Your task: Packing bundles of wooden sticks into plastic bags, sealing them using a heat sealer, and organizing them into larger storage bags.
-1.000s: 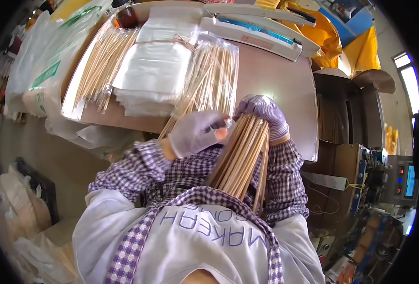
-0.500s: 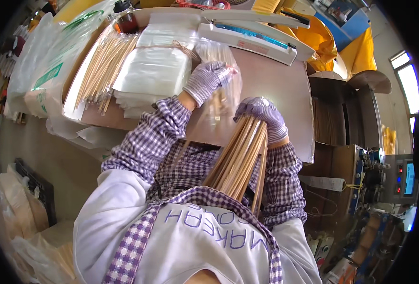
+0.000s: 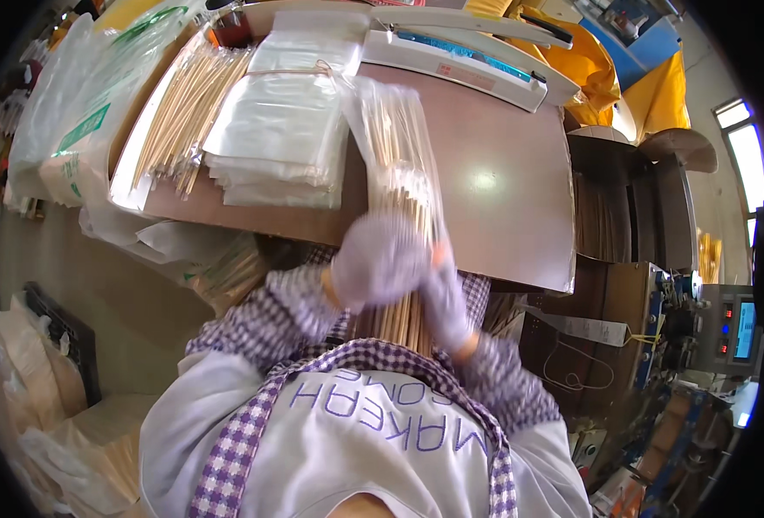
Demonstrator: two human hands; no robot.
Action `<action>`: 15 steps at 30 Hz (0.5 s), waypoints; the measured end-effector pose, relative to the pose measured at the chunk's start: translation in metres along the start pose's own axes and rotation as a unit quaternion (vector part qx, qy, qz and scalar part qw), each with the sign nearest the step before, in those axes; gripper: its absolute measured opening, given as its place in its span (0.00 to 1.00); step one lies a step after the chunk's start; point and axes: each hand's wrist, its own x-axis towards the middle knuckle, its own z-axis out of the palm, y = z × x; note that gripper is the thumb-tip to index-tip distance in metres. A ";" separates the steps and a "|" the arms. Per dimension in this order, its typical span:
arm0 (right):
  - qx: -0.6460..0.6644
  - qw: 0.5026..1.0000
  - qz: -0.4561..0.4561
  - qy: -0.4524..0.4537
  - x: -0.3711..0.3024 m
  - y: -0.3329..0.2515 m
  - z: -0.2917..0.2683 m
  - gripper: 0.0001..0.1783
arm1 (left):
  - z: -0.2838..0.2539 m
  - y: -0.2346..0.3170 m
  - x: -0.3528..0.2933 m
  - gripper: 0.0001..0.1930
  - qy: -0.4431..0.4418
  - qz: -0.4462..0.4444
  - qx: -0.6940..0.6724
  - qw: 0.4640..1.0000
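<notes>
A bundle of thin wooden sticks (image 3: 396, 321) runs up from my apron, with its upper part inside a long clear plastic bag (image 3: 389, 112) on the table. My left hand (image 3: 378, 261), in a striped purple-white glove, is curled over the bag's near end and the sticks; motion blurs its fingers. Along the right side of the bundle, my gloved right hand (image 3: 447, 298) is closed against the sticks, its fingertips near the bag's mouth. The sticks' lower ends are hidden behind the apron bib.
Flat clear bags (image 3: 278, 121) lie tied in a stack left of centre. Bagged sticks (image 3: 188, 112) lie farther left. A white bag sealer (image 3: 459, 65) stands at the back. Cardboard boxes (image 3: 610, 207) and a lit display panel (image 3: 744, 328) are at the right.
Both hands have come together near the table's front edge, the left moving down from the bag's middle. The sticks have gone from the right hand's open side into the bag, which now lies filled.
</notes>
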 end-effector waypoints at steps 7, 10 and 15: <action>-0.151 0.967 0.203 0.037 -0.112 -0.023 -0.032 0.22 | -0.055 0.057 -0.052 0.10 -0.255 -0.410 -0.290 0.827; -0.501 0.863 -0.039 0.061 -0.052 -0.039 -0.003 0.21 | -0.041 0.043 -0.059 0.07 -0.242 -0.366 -0.255 0.862; -0.684 0.704 -0.189 0.002 0.066 -0.081 -0.014 0.12 | -0.024 -0.018 0.032 0.09 -0.066 -0.319 -0.338 0.883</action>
